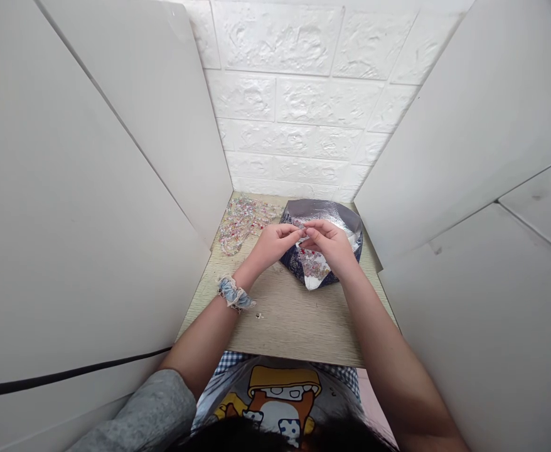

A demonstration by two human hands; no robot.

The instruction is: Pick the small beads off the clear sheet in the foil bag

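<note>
My left hand [281, 240] and my right hand [328, 243] meet fingertip to fingertip above a dark blue bag [294, 263] with a silvery lining. Both hands are pinched closed; whatever lies between the fingertips is too small to make out. Under my right hand, many small pink, red and clear beads [314, 263] lie in the bag's open mouth on a white surface. Left of the bag, a tangled heap of beaded strands [242, 220] in mixed pale colours rests on the table. A blue scrunchie [234, 294] circles my left wrist.
The small wood-grain table [304, 326] is hemmed in by white panels [162, 113] on both sides and a white brick-patterned wall [294, 100] behind. A tiny item [259, 316] lies near the front. A black cable [68, 375] runs along the left panel.
</note>
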